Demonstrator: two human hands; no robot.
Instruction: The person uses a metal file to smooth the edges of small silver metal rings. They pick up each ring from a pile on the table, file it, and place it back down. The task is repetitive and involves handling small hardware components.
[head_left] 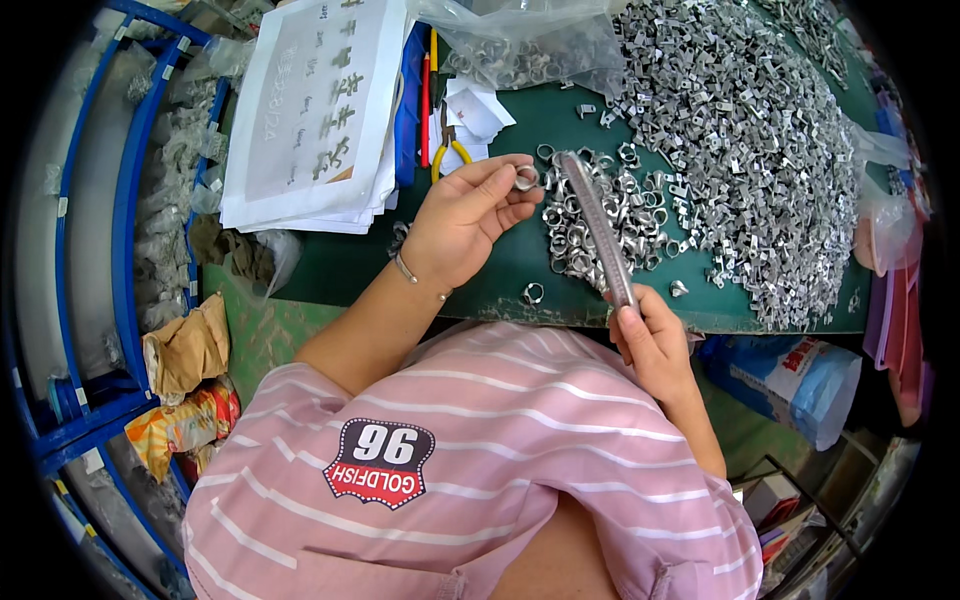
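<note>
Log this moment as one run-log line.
left hand: pinching ring | right hand: gripping file | file tip near ring | ring pile on green table | pliers idle

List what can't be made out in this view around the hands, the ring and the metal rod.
- Ring in the left hand: partly covered by the fingertips, too small for detail.
- Metal rod: lower end hidden inside the right hand.
- Clear bag: top cut off by the upper edge, contents blurred.
- Heap of metal clips: single pieces too small.
</note>
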